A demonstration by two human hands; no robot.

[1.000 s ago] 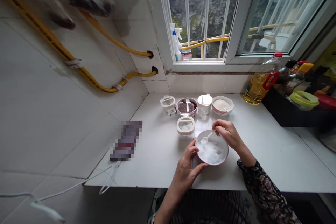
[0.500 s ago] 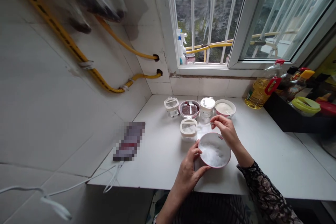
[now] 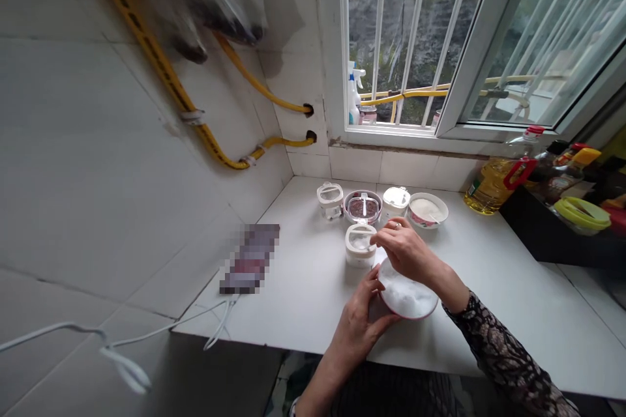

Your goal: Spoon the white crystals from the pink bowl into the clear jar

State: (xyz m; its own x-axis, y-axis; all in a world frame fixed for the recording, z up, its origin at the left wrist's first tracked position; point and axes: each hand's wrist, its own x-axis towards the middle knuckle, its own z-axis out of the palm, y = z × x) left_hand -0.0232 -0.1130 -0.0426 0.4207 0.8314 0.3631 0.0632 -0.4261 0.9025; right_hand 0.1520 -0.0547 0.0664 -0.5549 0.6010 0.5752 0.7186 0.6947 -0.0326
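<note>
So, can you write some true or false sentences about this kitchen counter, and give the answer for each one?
1. The left hand holds the white bowl of white powder. True.
2. The bottle of yellow oil stands on the window sill. False: it stands on the counter.
3. The right hand holds a small white spoon. True.
4. The dish of dark red food has no spoon. False: another white spoon stands in it.
5. The right hand wears a ring. True.

Single head cam, worn by the person, looked forward and down from above the counter, close over the left hand and right hand. Wide frame took in the window ahead and the tiled wall on the left.
</note>
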